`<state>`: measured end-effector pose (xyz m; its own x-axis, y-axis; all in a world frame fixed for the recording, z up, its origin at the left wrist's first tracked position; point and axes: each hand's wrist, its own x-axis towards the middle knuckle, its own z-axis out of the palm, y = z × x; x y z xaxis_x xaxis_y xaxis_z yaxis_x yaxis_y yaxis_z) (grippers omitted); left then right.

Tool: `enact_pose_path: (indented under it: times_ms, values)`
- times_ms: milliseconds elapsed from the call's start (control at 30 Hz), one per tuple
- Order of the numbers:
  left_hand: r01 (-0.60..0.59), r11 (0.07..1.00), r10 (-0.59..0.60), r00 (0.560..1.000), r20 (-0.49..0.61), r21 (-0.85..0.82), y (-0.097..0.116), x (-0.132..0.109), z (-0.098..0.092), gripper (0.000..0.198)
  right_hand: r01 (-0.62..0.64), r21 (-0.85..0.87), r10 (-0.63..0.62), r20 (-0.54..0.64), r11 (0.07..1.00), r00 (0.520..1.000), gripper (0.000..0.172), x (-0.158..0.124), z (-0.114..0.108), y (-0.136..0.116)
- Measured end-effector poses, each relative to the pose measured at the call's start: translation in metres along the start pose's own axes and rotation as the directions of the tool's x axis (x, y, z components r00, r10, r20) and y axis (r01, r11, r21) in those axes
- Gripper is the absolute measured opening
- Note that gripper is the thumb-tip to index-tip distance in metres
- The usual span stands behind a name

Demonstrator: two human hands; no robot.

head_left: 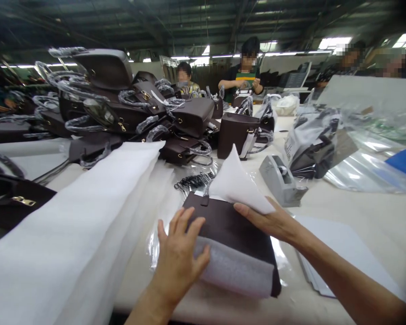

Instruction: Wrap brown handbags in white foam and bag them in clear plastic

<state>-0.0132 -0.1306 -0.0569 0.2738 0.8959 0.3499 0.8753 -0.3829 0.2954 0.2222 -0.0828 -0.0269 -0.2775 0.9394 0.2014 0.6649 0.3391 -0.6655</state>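
A dark brown handbag (pixel 238 225) lies flat on the table in front of me, with a strip of thin white foam (pixel 237 266) across its near part. My left hand (pixel 181 253) is over the bag's left side, fingers spread, at the edge of that foam. At the bag's far right, my right hand (pixel 269 219) has its thumb on the brown surface and is closed on a raised white foam sheet (pixel 240 183). The fingers under this sheet are hidden. Clear plastic shows beneath the bag.
Stacked white foam sheets (pixel 74 216) cover the left. Brown handbags (pixel 194 117) are piled behind. A grey tape dispenser (pixel 280 180) stands right of the bag, near white boards (pixel 341 253) and clear plastic bags (pixel 362 169). A person (pixel 246 74) works across the table.
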Motion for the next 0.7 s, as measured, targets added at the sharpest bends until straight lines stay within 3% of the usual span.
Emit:
enact_pose_path:
  times_ms: [67, 133, 300, 400, 500, 600, 700]
  values:
    - [0.100, 0.989, -0.089, 0.991, 0.105, -0.112, -0.017, 0.002, -0.002, 0.049, -0.050, -0.024, 0.048, -0.069, 0.998, 0.996, 0.035, -0.017, 0.008, -0.012]
    - [0.153, 0.963, -0.117, 0.979, 0.167, -0.221, -0.029, 0.001, -0.001, 0.047, 0.014, -0.099, -0.030, -0.161, 0.995, 0.986, 0.035, -0.030, 0.022, -0.017]
    - [0.224, 0.947, -0.211, 0.974, 0.080, -0.232, -0.019, -0.013, 0.006, 0.035, 0.215, -0.195, -0.249, -0.171, 0.957, 0.953, 0.017, -0.025, 0.046, -0.009]
    - [0.133, 0.988, -0.139, 0.987, -0.081, -0.074, -0.005, -0.020, 0.009, 0.035, 0.311, -0.192, -0.348, -0.204, 0.931, 0.915, 0.013, -0.018, 0.045, 0.000]
    - [-0.114, 0.987, 0.137, 0.965, -0.222, 0.113, 0.007, -0.016, 0.009, 0.027, 0.374, -0.195, -0.404, -0.151, 0.907, 0.902, 0.021, -0.021, 0.041, 0.006]
    - [-0.325, 0.945, 0.326, 0.941, -0.094, 0.026, 0.012, -0.004, 0.010, 0.020, 0.405, -0.090, -0.406, 0.004, 0.910, 0.914, 0.022, -0.025, 0.033, 0.004]
    - [-0.264, 0.963, 0.263, 0.965, 0.012, 0.057, 0.017, 0.011, 0.015, 0.011, 0.166, -0.002, -0.166, -0.069, 0.986, 0.984, 0.018, -0.026, 0.022, -0.005]
